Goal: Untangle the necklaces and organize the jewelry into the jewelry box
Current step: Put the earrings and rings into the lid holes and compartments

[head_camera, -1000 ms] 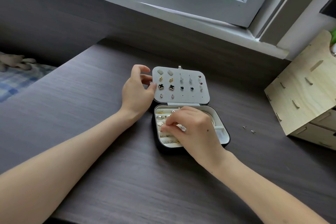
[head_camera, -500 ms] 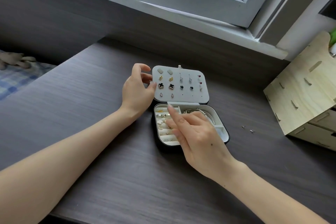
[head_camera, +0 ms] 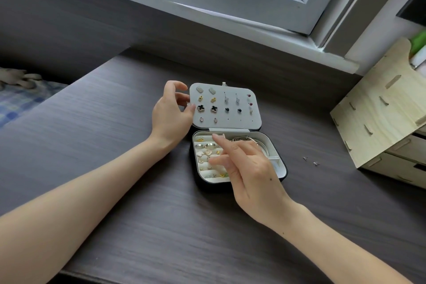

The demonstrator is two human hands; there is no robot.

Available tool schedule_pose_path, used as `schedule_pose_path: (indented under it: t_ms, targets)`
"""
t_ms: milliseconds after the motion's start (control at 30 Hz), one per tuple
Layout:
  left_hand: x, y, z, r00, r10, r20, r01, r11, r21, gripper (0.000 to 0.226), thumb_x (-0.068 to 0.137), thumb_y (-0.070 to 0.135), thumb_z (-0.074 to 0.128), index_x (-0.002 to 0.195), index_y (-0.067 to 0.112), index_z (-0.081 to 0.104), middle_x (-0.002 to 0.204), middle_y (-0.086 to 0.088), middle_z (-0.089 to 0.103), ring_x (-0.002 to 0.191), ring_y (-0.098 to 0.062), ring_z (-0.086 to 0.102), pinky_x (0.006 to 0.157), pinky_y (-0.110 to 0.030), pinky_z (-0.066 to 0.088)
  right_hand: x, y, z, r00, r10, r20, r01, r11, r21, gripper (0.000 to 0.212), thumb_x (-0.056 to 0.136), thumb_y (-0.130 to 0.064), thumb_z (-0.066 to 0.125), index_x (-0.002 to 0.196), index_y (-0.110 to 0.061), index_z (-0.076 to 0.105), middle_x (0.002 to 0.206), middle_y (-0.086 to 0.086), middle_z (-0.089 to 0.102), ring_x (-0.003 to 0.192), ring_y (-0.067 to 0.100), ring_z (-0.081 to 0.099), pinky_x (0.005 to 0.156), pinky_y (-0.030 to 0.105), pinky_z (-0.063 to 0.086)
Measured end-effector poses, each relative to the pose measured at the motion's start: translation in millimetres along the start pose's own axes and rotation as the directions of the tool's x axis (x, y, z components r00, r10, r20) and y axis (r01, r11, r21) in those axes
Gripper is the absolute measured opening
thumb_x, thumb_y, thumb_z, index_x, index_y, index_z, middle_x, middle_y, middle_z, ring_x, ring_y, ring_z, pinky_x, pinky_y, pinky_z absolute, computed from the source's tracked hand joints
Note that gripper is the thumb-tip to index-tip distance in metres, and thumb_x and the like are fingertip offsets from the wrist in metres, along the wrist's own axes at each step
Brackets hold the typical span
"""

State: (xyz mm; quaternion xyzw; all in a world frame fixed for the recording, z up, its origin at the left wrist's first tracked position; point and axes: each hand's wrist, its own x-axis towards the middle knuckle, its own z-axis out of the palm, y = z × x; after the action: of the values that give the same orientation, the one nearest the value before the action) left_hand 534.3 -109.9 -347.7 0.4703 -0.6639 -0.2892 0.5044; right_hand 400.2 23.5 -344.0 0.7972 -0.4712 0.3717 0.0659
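A small black jewelry box [head_camera: 283,174] lies open in the middle of the dark desk. Its white earring panel [head_camera: 230,120] stands raised at the back, studded with several pairs of earrings. My left hand [head_camera: 170,113] holds the panel's left edge between thumb and fingers. My right hand [head_camera: 249,166] hovers over the box's tray with fingers extended and relaxed, holding nothing. Rings and small charms [head_camera: 205,152] fill the left slots; silver bangles [head_camera: 262,145] lie in the right compartment, partly hidden by my fingers.
Two tiny silver earrings [head_camera: 310,161] lie loose on the desk right of the box. A plywood drawer organizer [head_camera: 382,122] stands at the right edge. A window sill runs along the back. A bed with a checked cover [head_camera: 18,104] lies at far left.
My right hand has lifted out of the ring slots and uncurled its fingers, now hovering above the tray. My left hand has stayed on the panel's edge.
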Motion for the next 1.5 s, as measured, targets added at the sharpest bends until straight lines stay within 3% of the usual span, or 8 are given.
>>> schedule_pose_path:
  t_ms: [300, 500, 767, 867, 933, 1067, 1200, 1500]
  targets:
    - [0, 0, 0, 1.000, 0.007, 0.013, -0.007, 1.000, -0.011, 0.034, 0.086, 0.010, 0.064, 0.115, 0.010, 0.046, 0.097, 0.006, 0.058, 0.091, -0.009, 0.057, 0.076, -0.024, 0.045, -5, 11, -36, 0.936, 0.327, -0.129, -0.332, 0.943, -0.017, 0.024, 0.093, -0.018, 0.047, 0.108, -0.015, 0.065, 0.086, -0.004, 0.067, 0.088, 0.014, 0.058, 0.081, 0.025, 0.044]
    - [-1, 0, 1, 1.000, -0.024, 0.011, 0.025, 0.999, -0.035, 0.032, 0.086, 0.011, 0.063, 0.113, 0.012, 0.047, 0.097, 0.005, 0.060, 0.091, -0.011, 0.058, 0.075, -0.026, 0.041, -44, 94, -85, 0.758, 0.621, -0.197, -0.622, 0.600, -0.503, 0.011, 0.083, -0.008, 0.067, 0.089, -0.012, 0.075, 0.086, 0.009, 0.070, 0.082, 0.035, 0.055, 0.077, 0.043, 0.045]
    - [0, -1, 0, 1.000, -0.007, 0.025, 0.007, 1.000, -0.002, 0.033, 0.086, 0.011, 0.063, 0.114, 0.011, 0.046, 0.099, 0.004, 0.060, 0.092, -0.010, 0.057, 0.075, -0.025, 0.039, -49, 108, -83, 0.756, 0.646, -0.108, -0.538, 0.519, -0.664, 0.005, 0.079, -0.015, 0.073, 0.077, -0.012, 0.076, 0.078, 0.008, 0.070, 0.083, 0.034, 0.055, 0.074, 0.035, 0.035]
    - [1, -1, 0, 1.000, -0.011, 0.027, 0.011, 1.000, -0.004, 0.033, 0.086, 0.010, 0.063, 0.115, 0.011, 0.047, 0.099, 0.004, 0.060, 0.092, -0.009, 0.057, 0.074, -0.022, 0.038, -38, 95, -84, 0.764, 0.635, -0.114, -0.553, 0.555, -0.621, 0.006, 0.080, -0.013, 0.071, 0.075, -0.013, 0.075, 0.078, 0.004, 0.071, 0.081, 0.029, 0.055, 0.074, 0.035, 0.036]
    - [1, -2, 0, 1.000, -0.018, 0.026, 0.018, 1.000, -0.008, 0.033, 0.085, 0.009, 0.063, 0.114, 0.011, 0.047, 0.098, 0.004, 0.060, 0.093, -0.009, 0.057, 0.075, -0.022, 0.038, -21, 70, -84, 0.735, 0.673, -0.089, -0.650, 0.660, -0.377, 0.008, 0.083, -0.016, 0.068, 0.077, -0.017, 0.074, 0.077, -0.003, 0.070, 0.075, 0.017, 0.055, 0.070, 0.028, 0.037]
    - [0, -1, 0, 0.999, -0.024, 0.021, 0.024, 1.000, -0.015, 0.033, 0.085, 0.009, 0.064, 0.114, 0.011, 0.047, 0.098, 0.005, 0.060, 0.093, -0.009, 0.057, 0.077, -0.024, 0.040, 18, 9, -72, 0.625, 0.711, 0.322, -0.779, 0.596, 0.197, 0.009, 0.084, -0.019, 0.069, 0.076, -0.021, 0.074, 0.062, -0.015, 0.066, 0.056, -0.005, 0.050, 0.054, 0.009, 0.039]
    - [-1, 0, 0, 1.000, -0.022, 0.014, 0.023, 1.000, -0.018, 0.033, 0.085, 0.008, 0.064, 0.113, 0.010, 0.047, 0.096, 0.005, 0.060, 0.092, -0.008, 0.058, 0.077, -0.024, 0.041, 39, -10, -50, 0.513, 0.643, 0.569, -0.838, 0.520, 0.167, 0.006, 0.083, -0.023, 0.071, 0.078, -0.020, 0.073, 0.067, -0.014, 0.066, 0.063, -0.004, 0.058, 0.062, 0.014, 0.051]
    - [-1, 1, 0, 1.000, -0.014, 0.009, 0.014, 1.000, -0.011, 0.034, 0.085, 0.009, 0.064, 0.115, 0.010, 0.047, 0.098, 0.006, 0.060, 0.092, -0.004, 0.056, 0.065, -0.007, 0.036, 56, -11, -36, 0.475, 0.655, 0.588, -0.743, 0.656, -0.130, 0.012, 0.082, -0.024, 0.068, 0.077, -0.015, 0.072, 0.063, -0.004, 0.063, 0.057, 0.005, 0.052, 0.058, 0.019, 0.046]
